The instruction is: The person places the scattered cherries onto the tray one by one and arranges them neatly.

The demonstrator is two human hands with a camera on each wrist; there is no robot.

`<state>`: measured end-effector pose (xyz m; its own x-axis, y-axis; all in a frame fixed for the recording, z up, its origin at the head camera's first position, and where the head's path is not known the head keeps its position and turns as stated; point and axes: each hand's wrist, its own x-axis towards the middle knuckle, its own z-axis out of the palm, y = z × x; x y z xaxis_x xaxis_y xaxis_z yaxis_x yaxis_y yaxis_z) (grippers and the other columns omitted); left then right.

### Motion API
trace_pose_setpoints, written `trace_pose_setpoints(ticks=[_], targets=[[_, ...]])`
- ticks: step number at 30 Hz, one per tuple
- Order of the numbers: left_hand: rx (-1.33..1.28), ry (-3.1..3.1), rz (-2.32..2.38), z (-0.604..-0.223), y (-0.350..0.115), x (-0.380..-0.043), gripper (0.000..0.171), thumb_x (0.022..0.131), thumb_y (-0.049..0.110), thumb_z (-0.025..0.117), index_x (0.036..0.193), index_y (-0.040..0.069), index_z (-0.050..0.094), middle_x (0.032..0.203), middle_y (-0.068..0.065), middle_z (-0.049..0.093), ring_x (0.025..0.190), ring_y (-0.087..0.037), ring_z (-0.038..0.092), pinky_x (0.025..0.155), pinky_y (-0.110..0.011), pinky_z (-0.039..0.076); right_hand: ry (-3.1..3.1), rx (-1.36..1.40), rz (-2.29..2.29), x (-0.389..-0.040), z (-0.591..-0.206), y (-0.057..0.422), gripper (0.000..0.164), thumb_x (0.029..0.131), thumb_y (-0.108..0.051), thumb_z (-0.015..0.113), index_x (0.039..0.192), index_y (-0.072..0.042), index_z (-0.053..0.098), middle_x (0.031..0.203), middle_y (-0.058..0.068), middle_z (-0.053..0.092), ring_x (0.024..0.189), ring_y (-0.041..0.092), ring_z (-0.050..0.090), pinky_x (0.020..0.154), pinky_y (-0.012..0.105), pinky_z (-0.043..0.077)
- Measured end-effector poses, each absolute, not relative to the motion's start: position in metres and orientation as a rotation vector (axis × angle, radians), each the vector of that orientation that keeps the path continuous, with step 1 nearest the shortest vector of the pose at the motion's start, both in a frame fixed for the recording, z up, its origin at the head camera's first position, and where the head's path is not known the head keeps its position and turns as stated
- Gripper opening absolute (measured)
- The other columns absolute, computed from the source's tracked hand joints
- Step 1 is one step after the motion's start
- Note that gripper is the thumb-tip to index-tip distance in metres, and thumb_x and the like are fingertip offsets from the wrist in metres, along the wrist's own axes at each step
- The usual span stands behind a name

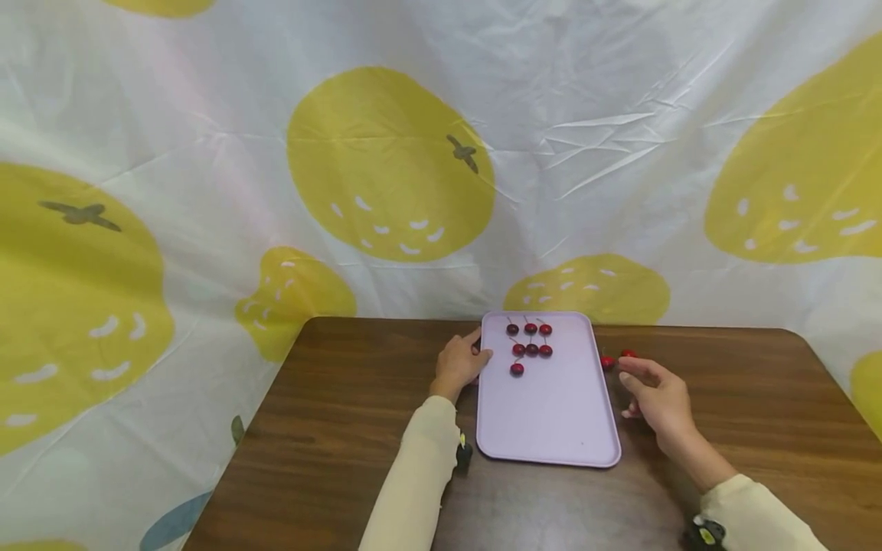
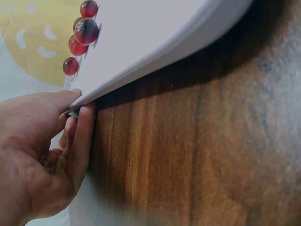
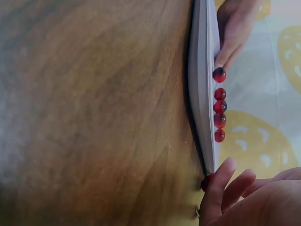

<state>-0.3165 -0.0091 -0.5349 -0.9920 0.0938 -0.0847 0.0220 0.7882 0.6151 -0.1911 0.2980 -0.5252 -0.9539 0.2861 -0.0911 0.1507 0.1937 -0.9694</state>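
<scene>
A lilac tray [image 1: 551, 413] lies on the table with several dark red cherries on its far half. They form two rows of three, with a single cherry [image 1: 517, 369] below. My left hand [image 1: 460, 363] grips the tray's left rim; in the left wrist view the thumb [image 2: 70, 96] is on top and fingers are at the underside. Right of the tray, my right hand [image 1: 658, 398] hovers with loosely bent fingers and no visible hold. Two cherries lie on the table by its fingertips, one beside the tray rim [image 1: 607, 362], the other cherry [image 1: 628, 354] slightly farther back.
The brown wooden table [image 1: 358, 413] reaches back to a white curtain [image 1: 586, 184] printed with yellow fruit. A dark device is strapped at each wrist, the left one [image 1: 464, 453] close to the tray's left side.
</scene>
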Motion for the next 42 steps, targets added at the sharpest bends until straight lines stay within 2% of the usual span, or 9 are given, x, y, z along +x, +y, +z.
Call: trace_pose_setpoints(ticks=[4, 13, 18, 23, 26, 30, 35, 42], targets=[[0.111, 2.876, 0.971, -0.536, -0.008, -0.316, 0.061, 0.103, 0.038, 0.067, 0.16, 0.026, 0.049, 0.116, -0.009, 0.061, 0.101, -0.024, 0.061, 0.091, -0.04, 0.052, -2.322, -0.48, 1.904, -0.195, -0.527, 0.3, 0.049, 0.105, -0.014, 0.065, 0.15, 0.0, 0.054, 0.102, -0.029, 0.068, 0.053, 0.006, 0.055, 0.058, 0.031, 0.062], [0.101, 2.862, 0.981, -0.535, -0.009, -0.317, 0.061, 0.104, 0.037, 0.067, 0.16, 0.027, 0.047, 0.114, -0.009, 0.058, 0.096, -0.022, 0.06, 0.08, -0.034, 0.051, -2.283, -0.522, 1.992, -0.211, -0.529, 0.294, 0.049, 0.104, -0.007, 0.061, 0.152, 0.0, 0.051, 0.113, -0.017, 0.067, 0.054, 0.003, 0.055, 0.058, 0.027, 0.061], [0.103, 2.865, 0.982, -0.536, -0.009, -0.318, 0.061, 0.104, 0.037, 0.067, 0.16, 0.026, 0.048, 0.116, -0.009, 0.059, 0.101, -0.024, 0.061, 0.085, -0.036, 0.053, -2.238, -0.551, 2.086, -0.219, -0.533, 0.29, 0.052, 0.104, -0.004, 0.058, 0.155, 0.001, 0.046, 0.109, -0.021, 0.066, 0.055, 0.002, 0.055, 0.056, 0.024, 0.059], [0.112, 2.872, 0.95, -0.537, -0.008, -0.318, 0.061, 0.104, 0.038, 0.066, 0.16, 0.026, 0.047, 0.117, -0.009, 0.06, 0.106, -0.026, 0.061, 0.091, -0.04, 0.052, -2.258, -0.592, 2.069, -0.225, -0.536, 0.287, 0.052, 0.103, -0.003, 0.061, 0.154, 0.001, 0.049, 0.101, -0.018, 0.066, 0.056, 0.003, 0.055, 0.054, 0.023, 0.057], [0.121, 2.879, 0.952, -0.537, -0.009, -0.319, 0.061, 0.104, 0.039, 0.066, 0.16, 0.025, 0.048, 0.114, -0.009, 0.06, 0.103, -0.025, 0.061, 0.088, -0.038, 0.051, -2.278, -0.604, 2.021, -0.227, -0.536, 0.285, 0.051, 0.102, -0.003, 0.063, 0.151, 0.002, 0.051, 0.1, -0.014, 0.067, 0.055, 0.003, 0.056, 0.053, 0.023, 0.056], [0.139, 2.896, 0.947, -0.538, -0.009, -0.32, 0.061, 0.103, 0.038, 0.067, 0.159, 0.025, 0.05, 0.112, -0.008, 0.061, 0.098, -0.023, 0.062, 0.084, -0.036, 0.052, -2.314, -0.629, 1.947, -0.228, -0.536, 0.283, 0.048, 0.102, -0.003, 0.063, 0.149, 0.001, 0.055, 0.11, -0.003, 0.069, 0.057, 0.003, 0.058, 0.052, 0.024, 0.056], [0.205, 2.949, 0.891, -0.539, -0.011, -0.321, 0.059, 0.102, 0.036, 0.067, 0.158, 0.026, 0.052, 0.106, -0.006, 0.065, 0.104, -0.022, 0.062, 0.092, -0.04, 0.052, -2.339, -0.648, 1.889, -0.229, -0.537, 0.282, 0.045, 0.102, -0.004, 0.063, 0.146, -0.001, 0.058, 0.12, 0.008, 0.069, 0.057, 0.003, 0.06, 0.05, 0.024, 0.055], [0.204, 2.945, 0.871, -0.537, -0.011, -0.32, 0.059, 0.103, 0.038, 0.066, 0.159, 0.027, 0.05, 0.107, -0.007, 0.063, 0.104, -0.024, 0.062, 0.094, -0.043, 0.053, -2.31, -0.653, 1.883, -0.23, -0.539, 0.281, 0.042, 0.102, -0.007, 0.065, 0.144, 0.0, 0.059, 0.115, 0.004, 0.07, 0.056, 0.002, 0.06, 0.048, 0.023, 0.051]])
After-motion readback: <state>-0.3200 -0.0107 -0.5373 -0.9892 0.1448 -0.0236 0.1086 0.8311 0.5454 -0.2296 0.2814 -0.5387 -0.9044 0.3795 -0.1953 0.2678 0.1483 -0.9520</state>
